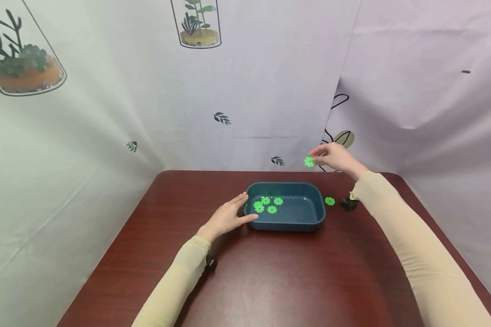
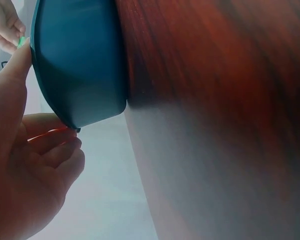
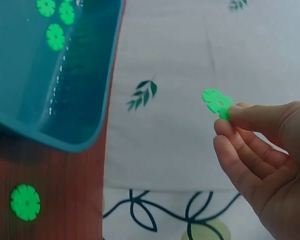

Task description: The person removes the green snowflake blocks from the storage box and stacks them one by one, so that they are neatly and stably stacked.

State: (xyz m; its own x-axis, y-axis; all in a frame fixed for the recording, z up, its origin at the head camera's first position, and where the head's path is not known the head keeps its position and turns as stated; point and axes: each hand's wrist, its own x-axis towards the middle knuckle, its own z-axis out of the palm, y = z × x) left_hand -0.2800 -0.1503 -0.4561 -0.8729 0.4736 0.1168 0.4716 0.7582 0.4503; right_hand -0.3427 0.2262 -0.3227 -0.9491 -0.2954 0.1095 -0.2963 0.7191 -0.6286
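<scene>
A dark blue rectangular plastic basin (image 1: 284,226) stands on the table, with several green flower-shaped plastic discs (image 1: 272,209) lying toward its left end. My left hand (image 1: 227,218) grips the basin's left end, its thumb (image 2: 19,62) along the rim and its fingers at the outer corner. Up past the basin's far right side, my right hand (image 1: 337,158) pinches one green notched disc (image 3: 215,101) between thumb and fingertips, in the air. Another green disc (image 1: 329,201) lies flat on the table just right of the basin.
The reddish-brown wooden table (image 1: 270,277) has its back edge close behind the basin. Pale cloth (image 1: 249,91) printed with leaves and plants hangs behind and at both sides. A dark strapped device (image 1: 349,204) sits under my right wrist.
</scene>
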